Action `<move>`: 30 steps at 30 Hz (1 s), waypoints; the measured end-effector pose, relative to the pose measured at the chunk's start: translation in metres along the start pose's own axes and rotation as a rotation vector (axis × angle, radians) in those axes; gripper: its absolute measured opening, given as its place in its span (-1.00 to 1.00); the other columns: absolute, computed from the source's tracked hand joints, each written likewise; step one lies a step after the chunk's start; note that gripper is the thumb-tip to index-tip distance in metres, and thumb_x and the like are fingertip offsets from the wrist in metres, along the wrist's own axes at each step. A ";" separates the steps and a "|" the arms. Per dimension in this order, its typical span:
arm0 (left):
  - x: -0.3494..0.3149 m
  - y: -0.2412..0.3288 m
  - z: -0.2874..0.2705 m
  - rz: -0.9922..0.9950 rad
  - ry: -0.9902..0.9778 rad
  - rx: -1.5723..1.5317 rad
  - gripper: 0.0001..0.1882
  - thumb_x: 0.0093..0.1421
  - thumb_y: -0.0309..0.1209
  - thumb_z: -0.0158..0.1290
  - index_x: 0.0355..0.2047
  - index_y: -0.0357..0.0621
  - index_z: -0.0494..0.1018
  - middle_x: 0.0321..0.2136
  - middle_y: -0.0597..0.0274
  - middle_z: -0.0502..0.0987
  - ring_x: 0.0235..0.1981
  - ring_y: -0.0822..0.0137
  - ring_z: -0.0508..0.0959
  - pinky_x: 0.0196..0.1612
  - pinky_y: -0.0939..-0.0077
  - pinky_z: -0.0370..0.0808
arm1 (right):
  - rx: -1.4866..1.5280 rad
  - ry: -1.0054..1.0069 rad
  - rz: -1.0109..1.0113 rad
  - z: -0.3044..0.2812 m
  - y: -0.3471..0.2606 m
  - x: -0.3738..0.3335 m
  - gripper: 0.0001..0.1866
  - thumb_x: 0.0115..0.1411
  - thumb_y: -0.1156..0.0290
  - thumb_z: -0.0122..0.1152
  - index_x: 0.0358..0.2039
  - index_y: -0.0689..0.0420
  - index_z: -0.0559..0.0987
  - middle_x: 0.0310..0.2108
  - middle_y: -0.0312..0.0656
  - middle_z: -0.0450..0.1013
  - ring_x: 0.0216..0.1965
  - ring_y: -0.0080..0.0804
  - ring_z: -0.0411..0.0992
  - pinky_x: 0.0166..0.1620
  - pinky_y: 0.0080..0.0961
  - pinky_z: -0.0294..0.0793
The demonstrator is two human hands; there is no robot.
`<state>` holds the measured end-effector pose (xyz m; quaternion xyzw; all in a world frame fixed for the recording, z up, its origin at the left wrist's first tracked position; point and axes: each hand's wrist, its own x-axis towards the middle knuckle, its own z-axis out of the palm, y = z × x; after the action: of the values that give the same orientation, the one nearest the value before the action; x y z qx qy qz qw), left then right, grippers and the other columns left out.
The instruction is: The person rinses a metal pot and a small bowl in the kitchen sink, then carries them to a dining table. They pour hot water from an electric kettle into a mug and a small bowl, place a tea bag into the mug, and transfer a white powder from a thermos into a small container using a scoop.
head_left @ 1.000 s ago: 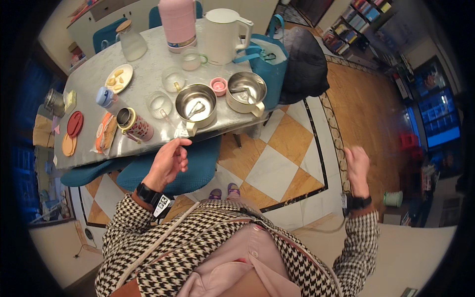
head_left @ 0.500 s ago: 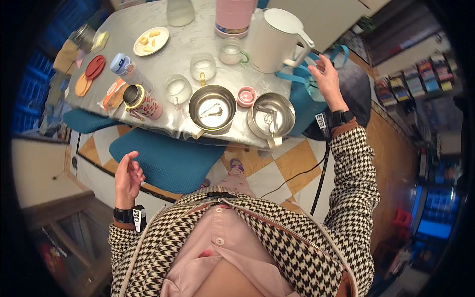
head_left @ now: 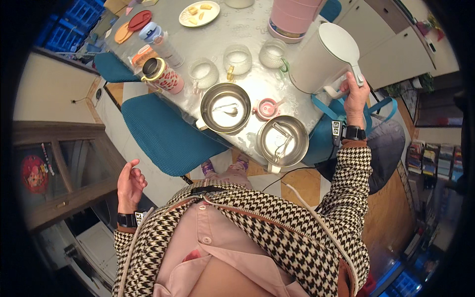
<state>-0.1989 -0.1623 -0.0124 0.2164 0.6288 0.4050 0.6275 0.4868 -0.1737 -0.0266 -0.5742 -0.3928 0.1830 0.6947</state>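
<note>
Reaching with right hand (head_left: 356,101) to white jug's handle (head_left: 356,70), fingers curled, clamping unclear, left hand (head_left: 130,185) loose, fingers parted, likely needing firm grip next.

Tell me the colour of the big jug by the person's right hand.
The jug is white; it shows best in the head view.

A large, smooth white jug (head_left: 316,62) is standing upright on the silvery tabletop (head_left: 242,27), near the edge, its body tapering toward the top, a flat white lid (head_left: 339,42) covering it, its looped handle (head_left: 357,73) facing the picture's right
</note>
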 end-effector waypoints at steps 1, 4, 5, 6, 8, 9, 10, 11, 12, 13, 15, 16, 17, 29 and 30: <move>-0.001 -0.003 -0.003 0.014 -0.070 -0.006 -0.69 0.44 -0.17 -0.08 -0.07 -0.14 0.47 -0.60 0.39 0.43 -0.63 0.44 0.42 -0.59 0.49 0.40 | 0.002 0.071 0.001 0.003 -0.001 0.000 -0.78 0.24 0.34 0.34 -0.31 0.24 0.56 -0.63 -0.33 0.38 -0.63 -0.56 0.31 -0.52 -0.57 0.27; 0.003 -0.006 -0.006 0.018 -0.087 0.003 -0.69 0.44 -0.19 -0.09 -0.07 -0.14 0.48 -0.61 0.38 0.43 -0.64 0.44 0.43 -0.59 0.49 0.40 | 0.038 0.205 -0.028 0.008 -0.001 -0.004 -0.78 0.21 0.36 0.37 -0.31 0.26 0.58 -0.65 -0.35 0.38 -0.69 -0.63 0.26 -0.60 -0.63 0.18; 0.004 -0.006 -0.007 0.023 -0.094 0.003 -0.70 0.44 -0.19 -0.09 -0.07 -0.14 0.48 -0.61 0.38 0.43 -0.64 0.44 0.43 -0.59 0.49 0.41 | 0.056 0.240 -0.024 0.009 -0.001 -0.004 -0.78 0.20 0.37 0.38 -0.31 0.27 0.59 -0.66 -0.36 0.38 -0.70 -0.64 0.24 -0.61 -0.64 0.16; 0.004 -0.006 -0.008 0.047 -0.096 -0.004 -0.70 0.45 -0.20 -0.09 -0.06 -0.14 0.48 -0.61 0.38 0.43 -0.64 0.44 0.44 -0.59 0.50 0.41 | 0.076 0.281 -0.010 0.011 -0.001 -0.005 -0.78 0.19 0.38 0.38 -0.31 0.27 0.59 -0.68 -0.36 0.37 -0.72 -0.64 0.23 -0.63 -0.64 0.15; 0.002 -0.007 -0.010 0.035 -0.095 0.000 -0.70 0.45 -0.20 -0.09 -0.07 -0.14 0.48 -0.61 0.38 0.43 -0.64 0.44 0.44 -0.59 0.50 0.41 | 0.013 0.292 -0.049 0.012 -0.005 -0.005 -0.81 0.19 0.41 0.39 -0.31 0.26 0.60 -0.65 -0.36 0.39 -0.72 -0.67 0.22 -0.65 -0.65 0.13; 0.000 -0.008 -0.012 0.028 -0.083 -0.013 -0.70 0.45 -0.20 -0.09 -0.07 -0.14 0.49 -0.61 0.38 0.43 -0.64 0.44 0.44 -0.59 0.50 0.42 | 0.006 0.278 -0.059 0.013 -0.009 -0.005 -0.82 0.19 0.42 0.39 -0.32 0.26 0.60 -0.64 -0.36 0.40 -0.72 -0.67 0.22 -0.65 -0.65 0.13; -0.001 -0.008 -0.013 0.020 -0.075 -0.021 -0.70 0.45 -0.20 -0.10 -0.07 -0.15 0.49 -0.61 0.38 0.43 -0.64 0.44 0.44 -0.59 0.50 0.42 | -0.004 0.285 -0.054 0.013 -0.014 -0.006 -0.83 0.19 0.43 0.38 -0.32 0.26 0.61 -0.62 -0.35 0.41 -0.71 -0.67 0.22 -0.65 -0.65 0.13; -0.002 -0.008 -0.014 0.024 -0.072 -0.026 -0.70 0.45 -0.20 -0.10 -0.07 -0.15 0.49 -0.61 0.38 0.43 -0.64 0.44 0.44 -0.59 0.50 0.42 | 0.011 0.269 -0.066 0.014 -0.021 -0.006 -0.83 0.20 0.42 0.37 -0.31 0.26 0.60 -0.60 -0.35 0.41 -0.72 -0.67 0.21 -0.65 -0.64 0.12; -0.002 -0.008 -0.015 0.028 -0.068 -0.031 -0.70 0.45 -0.21 -0.10 -0.07 -0.15 0.49 -0.60 0.38 0.43 -0.63 0.44 0.44 -0.59 0.50 0.41 | 0.029 0.250 -0.103 0.015 -0.028 -0.005 -0.83 0.20 0.43 0.37 -0.31 0.26 0.60 -0.61 -0.36 0.41 -0.72 -0.68 0.20 -0.65 -0.64 0.12; -0.001 -0.008 -0.015 0.021 -0.068 -0.030 -0.70 0.45 -0.21 -0.10 -0.07 -0.15 0.49 -0.60 0.37 0.43 -0.63 0.44 0.43 -0.59 0.50 0.41 | 0.038 0.246 -0.118 0.013 -0.038 -0.006 -0.83 0.21 0.43 0.37 -0.30 0.26 0.60 -0.61 -0.37 0.40 -0.72 -0.68 0.20 -0.65 -0.63 0.11; 0.004 -0.008 -0.014 0.023 -0.111 -0.019 -0.70 0.45 -0.21 -0.10 -0.06 -0.15 0.48 -0.59 0.37 0.43 -0.63 0.44 0.44 -0.59 0.50 0.41 | 0.081 0.211 -0.157 0.008 -0.059 -0.010 -0.85 0.23 0.43 0.35 -0.30 0.25 0.60 -0.64 -0.39 0.36 -0.71 -0.68 0.19 -0.65 -0.63 0.11; 0.007 -0.008 -0.012 0.028 -0.116 -0.016 -0.70 0.45 -0.21 -0.10 -0.05 -0.15 0.48 -0.59 0.37 0.43 -0.63 0.44 0.44 -0.58 0.50 0.41 | 0.076 0.222 -0.145 0.005 -0.070 -0.013 -0.87 0.23 0.44 0.34 -0.31 0.23 0.60 -0.67 -0.40 0.32 -0.70 -0.67 0.20 -0.64 -0.63 0.12; 0.010 -0.008 -0.010 0.022 -0.119 -0.005 -0.69 0.46 -0.22 -0.11 -0.04 -0.17 0.47 -0.58 0.37 0.43 -0.62 0.44 0.44 -0.57 0.49 0.41 | 0.078 0.211 -0.156 0.004 -0.081 -0.017 -0.88 0.23 0.44 0.34 -0.31 0.22 0.60 -0.68 -0.39 0.32 -0.70 -0.66 0.19 -0.63 -0.62 0.12; 0.099 0.028 0.013 -0.028 -0.478 0.085 -0.69 0.47 -0.24 -0.13 -0.04 -0.21 0.45 -0.56 0.36 0.43 -0.61 0.46 0.44 -0.59 0.55 0.42 | -0.164 0.090 -0.097 0.042 -0.238 -0.134 -0.78 0.32 0.34 0.24 -0.41 0.16 0.48 -0.66 -0.45 0.19 -0.65 -0.70 0.06 -0.58 -0.61 -0.01; 0.109 0.034 0.014 -0.033 -0.538 0.065 -0.70 0.47 -0.24 -0.12 -0.04 -0.21 0.45 -0.56 0.36 0.43 -0.61 0.47 0.44 -0.59 0.55 0.43 | -0.236 0.099 -0.070 0.052 -0.246 -0.149 -0.78 0.32 0.33 0.23 -0.40 0.17 0.48 -0.66 -0.45 0.20 -0.66 -0.70 0.07 -0.58 -0.62 0.00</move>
<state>-0.2063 -0.0540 -0.0516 0.3261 0.4558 0.3022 0.7711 0.3059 -0.3121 0.1563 -0.6461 -0.3965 0.0825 0.6469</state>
